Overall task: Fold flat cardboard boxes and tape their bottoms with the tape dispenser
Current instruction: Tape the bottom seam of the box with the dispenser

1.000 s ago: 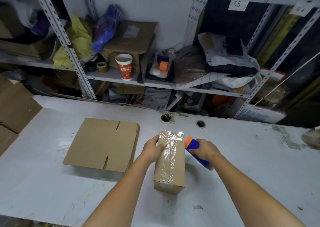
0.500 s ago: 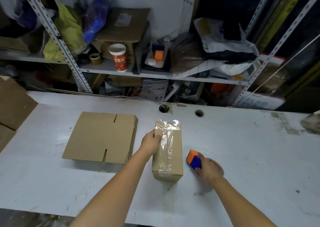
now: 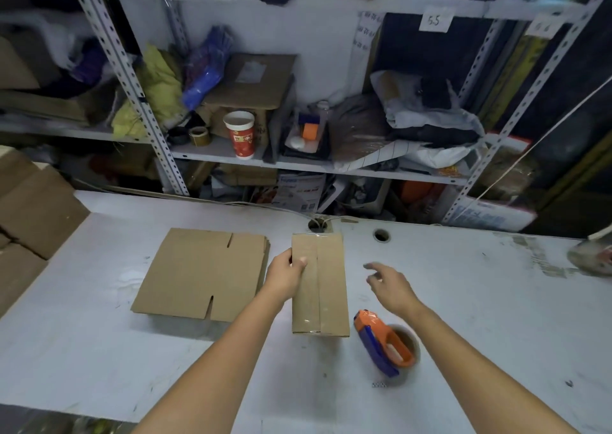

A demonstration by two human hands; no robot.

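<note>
A small folded cardboard box (image 3: 328, 284) stands on the white table (image 3: 463, 301), its taped bottom facing up with clear tape along the seam. My left hand (image 3: 286, 276) grips its left side, thumb on top. To the right of the box my right hand (image 3: 389, 283) hovers with loose, spread fingers and holds nothing. The orange and blue tape dispenser (image 3: 385, 342) lies on the table just below that hand, beside the box's near right corner. A stack of flat cardboard boxes (image 3: 202, 273) lies to the left of the box.
More cardboard (image 3: 29, 215) sits at the table's left edge. Two round holes (image 3: 381, 234) open near the table's far edge. Behind stand cluttered metal shelves with a red paper cup (image 3: 240, 134) and tape rolls (image 3: 198, 136). An object (image 3: 592, 258) lies at the far right.
My right hand set the tape dispenser down on the table and let go, then lifted away toward the box. My left hand kept its grip on the box.
</note>
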